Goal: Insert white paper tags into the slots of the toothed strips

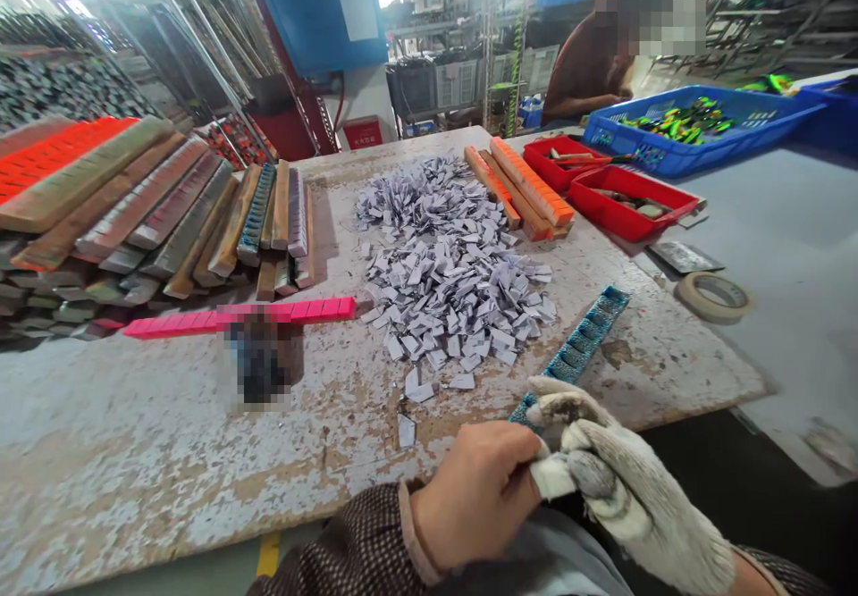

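Teal strip — near end hidden by gloved hand.

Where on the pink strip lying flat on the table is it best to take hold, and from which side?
Probably the pink strip is best pinched by its long edges near the right end, from above: it lies flat, stacked bars crowd behind its left part, and its middle is blurred.

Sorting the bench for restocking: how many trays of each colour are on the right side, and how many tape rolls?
Red trays: 2
Blue tray: 1
Tape roll: 1
Total: 4
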`<control>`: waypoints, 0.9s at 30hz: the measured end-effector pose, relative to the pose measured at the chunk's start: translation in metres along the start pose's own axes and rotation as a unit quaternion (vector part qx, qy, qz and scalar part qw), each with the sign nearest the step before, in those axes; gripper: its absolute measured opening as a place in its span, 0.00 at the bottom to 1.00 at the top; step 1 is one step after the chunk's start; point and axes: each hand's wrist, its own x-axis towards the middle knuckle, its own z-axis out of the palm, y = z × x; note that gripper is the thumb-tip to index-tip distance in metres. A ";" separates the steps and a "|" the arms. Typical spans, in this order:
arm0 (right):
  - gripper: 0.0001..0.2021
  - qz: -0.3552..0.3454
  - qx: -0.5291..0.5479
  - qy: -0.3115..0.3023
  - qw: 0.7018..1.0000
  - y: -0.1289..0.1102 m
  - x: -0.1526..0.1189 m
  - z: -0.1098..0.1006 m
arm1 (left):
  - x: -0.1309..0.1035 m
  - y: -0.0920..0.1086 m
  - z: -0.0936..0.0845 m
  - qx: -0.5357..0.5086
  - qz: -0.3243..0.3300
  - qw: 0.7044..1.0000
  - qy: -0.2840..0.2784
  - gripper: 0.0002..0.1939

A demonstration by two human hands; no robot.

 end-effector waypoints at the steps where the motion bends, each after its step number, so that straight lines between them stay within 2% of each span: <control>1: 0.17 -0.050 -0.061 0.013 0.997 -0.003 0.000 -0.004 | 0.006 -0.004 -0.001 0.018 -0.004 1.000 -0.004 0.16; 2: 0.15 -0.114 -0.136 0.030 0.984 -0.006 0.002 -0.009 | 0.013 -0.009 -0.003 0.048 -0.004 0.999 -0.008 0.15; 4: 0.11 -0.237 -0.266 0.069 0.932 -0.010 0.009 -0.019 | 0.030 -0.020 -0.012 0.137 0.011 0.990 0.003 0.08; 6: 0.07 -0.313 -0.352 0.088 0.878 -0.010 0.019 -0.028 | 0.049 -0.034 -0.023 0.248 0.032 0.968 0.032 0.09; 8: 0.03 -0.348 -0.398 0.076 0.845 -0.007 0.030 -0.035 | 0.068 -0.048 -0.032 0.357 0.061 0.931 0.041 0.11; 11: 0.04 -0.398 -0.495 0.036 0.771 -0.004 0.039 -0.037 | 0.092 -0.064 -0.034 0.464 0.096 0.881 -0.001 0.12; 14: 0.03 -0.427 -0.566 0.006 0.705 -0.005 0.040 -0.028 | 0.107 -0.071 -0.027 0.490 0.095 0.866 -0.019 0.09; 19: 0.06 -0.419 -0.620 -0.015 0.663 -0.016 0.040 -0.007 | 0.113 -0.074 -0.023 0.472 0.100 0.875 -0.021 0.08; 22: 0.08 -0.426 -0.638 -0.038 0.640 -0.020 0.044 -0.004 | 0.110 -0.075 -0.026 0.458 0.099 0.883 -0.015 0.09; 24: 0.08 -0.421 -0.628 -0.052 0.652 -0.020 0.047 -0.009 | 0.106 -0.077 -0.029 0.447 0.101 0.889 -0.011 0.08; 27: 0.07 -0.391 -0.605 -0.056 0.692 -0.015 0.049 -0.020 | 0.097 -0.082 -0.033 0.421 0.109 0.900 -0.003 0.07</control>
